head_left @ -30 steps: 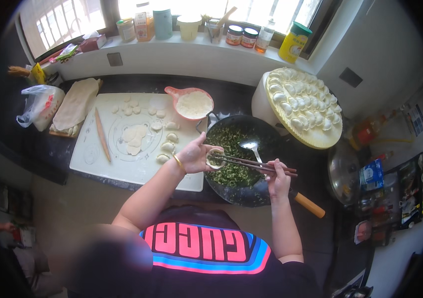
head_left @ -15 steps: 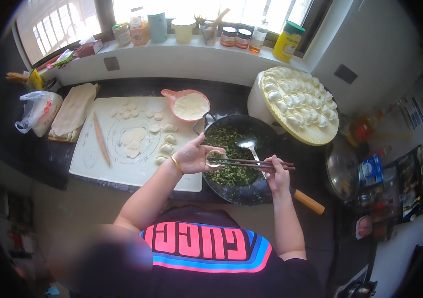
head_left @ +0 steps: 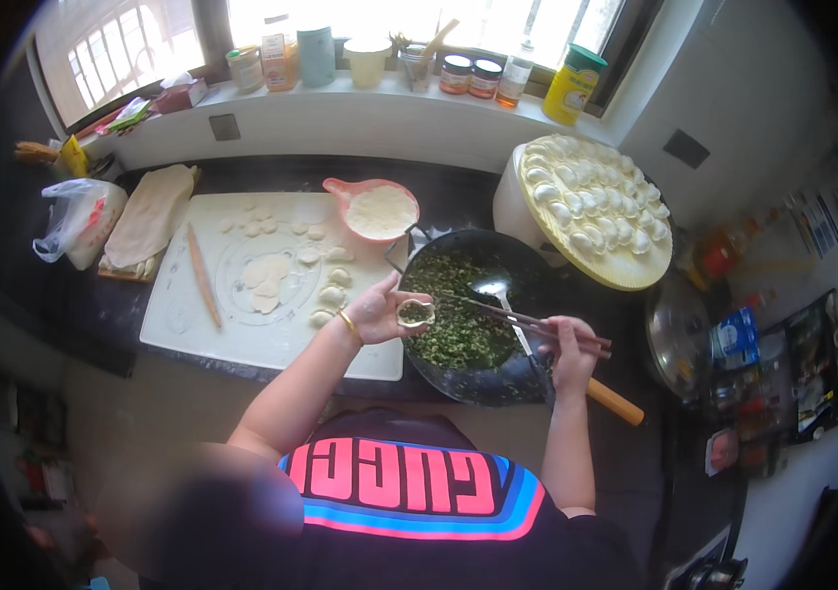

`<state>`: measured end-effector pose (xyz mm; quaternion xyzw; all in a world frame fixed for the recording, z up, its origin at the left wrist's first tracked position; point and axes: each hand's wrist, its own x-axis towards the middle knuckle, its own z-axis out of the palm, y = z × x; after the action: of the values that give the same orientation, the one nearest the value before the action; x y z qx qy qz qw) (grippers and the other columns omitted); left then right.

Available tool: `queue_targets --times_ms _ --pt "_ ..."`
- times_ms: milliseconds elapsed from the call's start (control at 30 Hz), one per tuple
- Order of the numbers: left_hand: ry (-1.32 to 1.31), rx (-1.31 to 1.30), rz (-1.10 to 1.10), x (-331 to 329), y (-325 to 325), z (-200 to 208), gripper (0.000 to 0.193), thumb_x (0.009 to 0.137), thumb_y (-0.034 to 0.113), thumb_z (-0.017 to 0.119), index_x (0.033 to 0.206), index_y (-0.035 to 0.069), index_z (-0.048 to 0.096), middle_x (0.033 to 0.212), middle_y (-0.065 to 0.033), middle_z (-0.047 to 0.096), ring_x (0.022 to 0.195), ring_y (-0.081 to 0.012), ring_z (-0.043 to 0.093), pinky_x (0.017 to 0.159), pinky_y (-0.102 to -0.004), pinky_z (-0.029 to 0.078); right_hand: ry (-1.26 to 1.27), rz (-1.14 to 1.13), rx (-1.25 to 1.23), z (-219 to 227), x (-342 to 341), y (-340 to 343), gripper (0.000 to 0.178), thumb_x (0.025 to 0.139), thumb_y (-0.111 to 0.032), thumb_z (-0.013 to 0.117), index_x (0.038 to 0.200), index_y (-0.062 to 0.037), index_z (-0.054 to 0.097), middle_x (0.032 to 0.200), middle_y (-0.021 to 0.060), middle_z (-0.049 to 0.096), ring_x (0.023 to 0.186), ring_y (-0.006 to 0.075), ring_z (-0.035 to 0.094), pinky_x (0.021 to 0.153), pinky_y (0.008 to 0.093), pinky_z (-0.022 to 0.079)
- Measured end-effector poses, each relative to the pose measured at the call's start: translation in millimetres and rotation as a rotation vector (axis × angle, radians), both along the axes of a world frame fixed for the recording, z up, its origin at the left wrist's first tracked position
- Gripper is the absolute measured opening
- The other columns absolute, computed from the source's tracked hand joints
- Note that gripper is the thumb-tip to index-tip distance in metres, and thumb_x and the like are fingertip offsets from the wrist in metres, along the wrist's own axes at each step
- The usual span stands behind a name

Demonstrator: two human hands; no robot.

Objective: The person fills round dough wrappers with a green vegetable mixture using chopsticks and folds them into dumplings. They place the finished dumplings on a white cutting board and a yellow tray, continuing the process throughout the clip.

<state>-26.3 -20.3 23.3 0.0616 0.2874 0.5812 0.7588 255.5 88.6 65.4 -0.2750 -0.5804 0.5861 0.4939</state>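
Note:
My left hand (head_left: 374,313) is turned palm up, cradling a round dumpling wrapper (head_left: 415,314) on its fingers, with dark green filling in the middle. My right hand (head_left: 569,352) grips a pair of brown chopsticks (head_left: 517,319), whose tips point left over the wok. The dark wok (head_left: 478,388) contains chopped green filling (head_left: 453,344), and a metal spoon (head_left: 494,288) rests in it. On the pale mat (head_left: 173,324) left of the wok lie flat wrappers (head_left: 267,275), small dough pieces (head_left: 260,224) and several folded dumplings (head_left: 334,294).
A rolling pin (head_left: 204,276) lies on the mat. Behind it stands a pink bowl of flour (head_left: 380,211). Many dumplings cover a round yellow tray (head_left: 626,275) at the back right. The wok's wooden handle (head_left: 616,402) sticks out toward the near right. Jars (head_left: 455,74) line the windowsill.
The chopsticks have pulled away from the wrapper, and my right hand has shifted right and slightly down. Filling now shows in the wrapper. My left hand has barely moved.

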Motion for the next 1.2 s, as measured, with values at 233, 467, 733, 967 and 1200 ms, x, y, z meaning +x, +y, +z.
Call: queue_targets --times_ms 233,467,733,967,1200 --pt "-0.09 0.104 0.052 -7.1 -21.6 8.4 0.067 0.093 0.048 0.021 0.117 -0.011 0.043 0.113 -0.0198 0.051 0.109 -0.0295 0.048 0.097 -0.0426 0.037 -0.898 0.588 0.924 -59.6 -28.0 -30.1 0.019 0.072 -0.001 0.057 0.091 -0.0029 0.058 0.099 0.0115 0.057 0.082 0.0262 0.06 0.065 0.0312 0.049" --pt "-0.173 0.16 0.207 -27.8 -68.9 1.2 0.069 0.092 0.048 0.028 0.124 -0.012 0.035 0.122 -0.0215 0.045 0.114 -0.0324 0.044 0.101 -0.0421 0.033 -0.714 0.299 0.888 -45.6 -31.9 -30.2 0.022 0.075 0.005 0.053 0.095 -0.0008 0.061 0.103 0.0161 0.059 0.096 0.0304 0.058 0.081 0.0352 0.048" --pt "-0.104 0.172 0.296 -41.9 -126.1 -9.9 0.069 0.091 0.05 0.029 0.125 -0.009 0.037 0.124 -0.0192 0.044 0.116 -0.0307 0.043 0.101 -0.0417 0.032 -0.385 0.198 0.582 0.5 -90.4 -90.3 0.01 0.075 0.001 0.062 0.085 0.0007 0.063 0.089 0.0133 0.063 0.08 0.025 0.062 0.069 0.0303 0.049" --pt "-0.133 0.218 0.246 -48.6 -140.1 8.4 0.068 0.091 0.05 0.031 0.126 -0.008 0.036 0.125 -0.0178 0.044 0.117 -0.0275 0.042 0.103 -0.0412 0.03 -0.382 0.408 0.894 0.2 -173.6 -118.9 0.022 0.067 -0.007 0.069 0.087 -0.0072 0.062 0.086 0.0085 0.057 0.08 0.0266 0.055 0.071 0.0364 0.044" --pt "-0.186 0.236 0.179 -87.5 -158.1 11.0 0.059 0.092 0.04 0.04 0.126 -0.007 0.036 0.123 -0.0151 0.045 0.115 -0.0226 0.045 0.101 -0.0385 0.034 -0.431 0.39 0.913 -10.7 -226.5 -140.0 0.012 0.069 -0.006 0.068 0.077 -0.0062 0.06 0.083 0.0091 0.055 0.079 0.0268 0.055 0.071 0.0349 0.043"
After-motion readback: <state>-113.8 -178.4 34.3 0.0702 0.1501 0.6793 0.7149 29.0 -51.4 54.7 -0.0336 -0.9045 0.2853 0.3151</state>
